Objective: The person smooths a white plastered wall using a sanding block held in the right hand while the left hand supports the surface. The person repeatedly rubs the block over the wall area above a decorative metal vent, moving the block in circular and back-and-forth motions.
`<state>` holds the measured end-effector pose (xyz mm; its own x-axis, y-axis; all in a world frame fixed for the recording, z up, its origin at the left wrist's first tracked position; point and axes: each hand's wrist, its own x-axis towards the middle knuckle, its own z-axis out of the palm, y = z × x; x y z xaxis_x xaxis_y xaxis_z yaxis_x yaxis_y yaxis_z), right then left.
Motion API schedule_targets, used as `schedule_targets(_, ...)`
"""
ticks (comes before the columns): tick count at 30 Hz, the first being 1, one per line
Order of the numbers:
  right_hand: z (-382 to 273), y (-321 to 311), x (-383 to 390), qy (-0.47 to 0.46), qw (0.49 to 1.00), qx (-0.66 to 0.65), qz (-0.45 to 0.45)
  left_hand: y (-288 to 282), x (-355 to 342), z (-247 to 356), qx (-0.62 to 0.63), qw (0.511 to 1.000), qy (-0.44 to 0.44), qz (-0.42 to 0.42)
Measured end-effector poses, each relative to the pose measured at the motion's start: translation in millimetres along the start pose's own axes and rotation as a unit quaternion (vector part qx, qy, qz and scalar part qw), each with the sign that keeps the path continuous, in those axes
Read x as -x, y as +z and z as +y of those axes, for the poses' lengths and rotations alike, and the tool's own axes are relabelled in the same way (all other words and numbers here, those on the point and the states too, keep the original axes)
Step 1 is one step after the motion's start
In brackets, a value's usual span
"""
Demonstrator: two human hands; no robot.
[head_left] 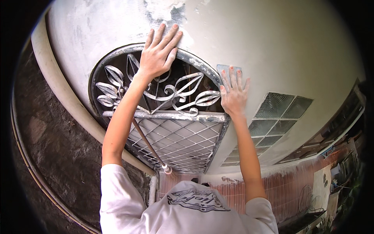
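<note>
My left hand (159, 50) lies flat against the white wall (257, 31), just over the top of an arched metal door frame (132, 48). Its fingers are stretched, dusty and hold nothing. To the right of the arch, my right hand (235, 91) presses a grey rectangular sheet of sandpaper (223, 68) against the wall. The sheet's upper edge and corners show past the fingers; the rest is hidden under them. White dust coats both hands. Between my arms, scrolled leaf-shaped metalwork (181, 93) fills the arch, its paint worn and patchy.
Below the scrollwork, a lattice door panel (175, 136) has a broom (150, 146) leaning on it. Glass blocks (276, 111) are set in the wall at right. A pale pipe (58, 74) runs down the left beside rough dark ground (43, 144). Reddish tiles (280, 187) cover the floor.
</note>
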<state>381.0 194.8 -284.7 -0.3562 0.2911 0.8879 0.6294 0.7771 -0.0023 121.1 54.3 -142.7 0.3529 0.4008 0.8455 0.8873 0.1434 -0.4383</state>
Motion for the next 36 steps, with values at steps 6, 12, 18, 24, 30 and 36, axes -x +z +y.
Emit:
schedule_targets(6, -5, -9, 5, 0.021, 0.998, -0.056, -0.026, 4, -19, 41, 0.026, 0.99, 0.11, -0.082)
schedule_targets(12, -29, -41, 33, 0.093, 0.97, -0.182, 0.132, 16, -30, 72, 0.076, 0.981, 0.152, -0.089)
schedule_targets(18, -43, -52, 73, 0.22, 0.942, -0.231, 0.106, 16, -24, 85, 0.085, 0.984, 0.128, -0.088)
schedule_targets(24, -44, -53, 71, 0.149, 0.95, -0.247, 0.116, 3, -13, 58, -0.026, 0.996, 0.033, -0.075)
schedule_targets(30, -44, -57, 64, 0.119, 0.961, -0.226, 0.108, -11, 1, 11, -0.041, 0.997, -0.058, -0.037)
schedule_targets(36, -36, -49, 37, 0.056, 0.969, -0.204, 0.129, -9, 24, -15, -0.04, 0.994, -0.1, -0.007)
